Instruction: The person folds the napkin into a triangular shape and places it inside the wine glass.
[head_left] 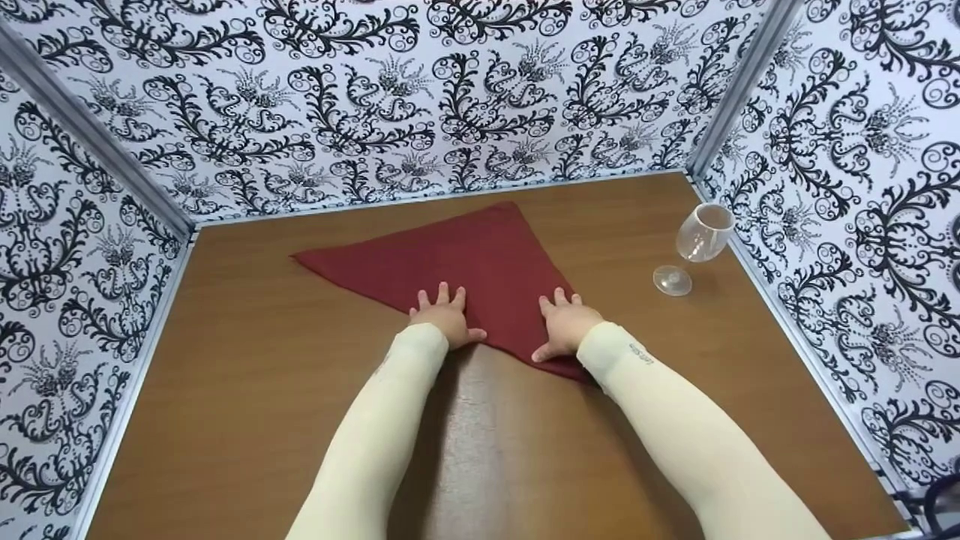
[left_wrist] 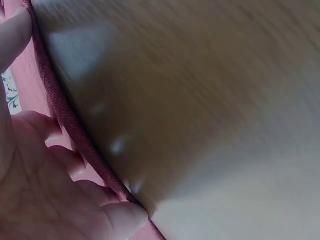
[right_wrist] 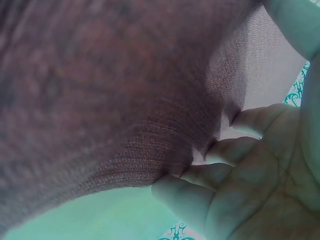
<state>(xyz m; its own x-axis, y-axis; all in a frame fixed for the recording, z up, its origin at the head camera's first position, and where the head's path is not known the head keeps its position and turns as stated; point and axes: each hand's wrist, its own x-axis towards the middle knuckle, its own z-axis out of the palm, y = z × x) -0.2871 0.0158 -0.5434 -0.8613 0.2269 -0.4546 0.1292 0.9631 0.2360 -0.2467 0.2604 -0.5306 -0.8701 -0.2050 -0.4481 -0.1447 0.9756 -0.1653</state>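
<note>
A dark red cloth napkin (head_left: 465, 255), folded to a triangle, lies flat on the wooden table. Its long folded edge faces the person. My left hand (head_left: 442, 319) rests palm down on that near edge, fingers spread and pointing away. Farther right, my right hand (head_left: 568, 324) presses on the cloth near its right corner, thumb out to the side. In the left wrist view, the fingertips touch the cloth (left_wrist: 75, 120) along its edge. The right wrist view shows the fingers of the right hand (right_wrist: 270, 170) against the woven cloth (right_wrist: 150, 145). Neither hand grips anything.
An upright clear wine glass (head_left: 701, 236) stands on the right side of the wooden table (head_left: 247, 420). Walls with a black-and-white scroll pattern (head_left: 360, 105) enclose the back and both sides. A dark object (head_left: 941, 502) shows at the lower right corner.
</note>
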